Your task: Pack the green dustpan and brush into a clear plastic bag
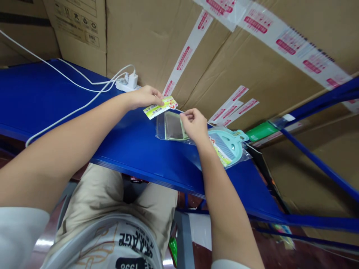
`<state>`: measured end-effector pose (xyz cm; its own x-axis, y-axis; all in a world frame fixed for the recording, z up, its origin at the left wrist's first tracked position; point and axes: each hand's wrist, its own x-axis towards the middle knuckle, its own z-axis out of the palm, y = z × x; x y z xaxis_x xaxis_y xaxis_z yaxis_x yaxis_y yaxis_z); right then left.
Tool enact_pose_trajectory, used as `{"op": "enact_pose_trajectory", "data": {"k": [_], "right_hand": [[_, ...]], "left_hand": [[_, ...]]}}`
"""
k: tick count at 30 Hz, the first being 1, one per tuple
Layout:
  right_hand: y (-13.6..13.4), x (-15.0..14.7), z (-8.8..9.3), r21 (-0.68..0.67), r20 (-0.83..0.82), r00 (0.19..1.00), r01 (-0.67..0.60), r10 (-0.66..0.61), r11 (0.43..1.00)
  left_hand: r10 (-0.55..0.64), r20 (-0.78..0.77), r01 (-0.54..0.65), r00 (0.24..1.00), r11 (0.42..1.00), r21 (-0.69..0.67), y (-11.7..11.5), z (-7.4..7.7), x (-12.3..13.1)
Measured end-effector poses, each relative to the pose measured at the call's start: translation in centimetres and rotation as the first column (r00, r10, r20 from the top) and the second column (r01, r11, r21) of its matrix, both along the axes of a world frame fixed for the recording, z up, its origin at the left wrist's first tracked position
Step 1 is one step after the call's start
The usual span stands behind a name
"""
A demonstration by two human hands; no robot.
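Head view, one entry per item.

- Left hand (146,98): being reached in from 9 o'clock, fingers being kept closed in a pinch on the printed card (160,107).
- Printed card: yellow and green with red marks, being held at the top of the clear bag (171,129), tilted, just above the counter (56,97).
- Right hand (194,125): being reached in from 5 o'clock, thumb and forefinger being pressed narrowly together on the upper right edge of the clear bag.
- Clear bag: being rested flat on the blue counter, between the two hands, at 12 o'clock from the person's lap. A brownish pad with a pale green rim is being carried inside it.
- Teal comb-shaped item (230,144): being kept in its own clear wrapper, at 3 o'clock from the clear bag, partly being covered by the right wrist.
- White power strip (127,84): being kept at 10 o'clock from the left hand, a plug being seated in it, white cables (70,80) being trailed across the counter toward 9 o'clock.
- Cardboard boxes (266,74): being stacked behind the counter, strips of red-printed tape (232,102) being carried on them.
- Green packet (260,130): being wedged at 3 o'clock against the boxes.
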<state>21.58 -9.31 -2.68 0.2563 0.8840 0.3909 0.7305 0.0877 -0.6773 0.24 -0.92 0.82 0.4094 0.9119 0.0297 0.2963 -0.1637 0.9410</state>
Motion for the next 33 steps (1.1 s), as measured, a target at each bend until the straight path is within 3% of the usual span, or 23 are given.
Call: {"op": "enact_pose_trajectory", "data": {"k": [4,8,20,26,33], "right_hand": [[-1.1,-2.9,-1.0,-0.108,0.398,0.915,-0.025,0.066,0.994],[-1.1,-4.9,-1.8,-0.140,0.556,0.829,0.030,0.054,0.990],[-1.3,-5.5,-1.0,-0.255,0.606,0.792,0.098,0.080,0.962],[-1.4,-5.8,-0.7,-0.291,0.572,0.816,0.113,0.078,0.950],[-0.9,-5.0,-1.2,-0.231,0.484,0.874,0.072,0.050,0.970]], "left_hand": [[0.112,-0.024,-0.113,0.993,0.993,-0.025,0.7,0.2,-0.4],[0.132,-0.049,-0.134,0.990,0.991,-0.026,0.7,0.3,-0.3],[0.142,-0.043,-0.143,0.989,0.990,-0.020,0.4,0.3,-0.1],[0.107,-0.014,-0.108,0.994,0.994,-0.013,0.4,0.3,-0.2],[0.130,-0.026,-0.131,0.991,0.990,-0.044,0.2,0.4,-0.1]]}}
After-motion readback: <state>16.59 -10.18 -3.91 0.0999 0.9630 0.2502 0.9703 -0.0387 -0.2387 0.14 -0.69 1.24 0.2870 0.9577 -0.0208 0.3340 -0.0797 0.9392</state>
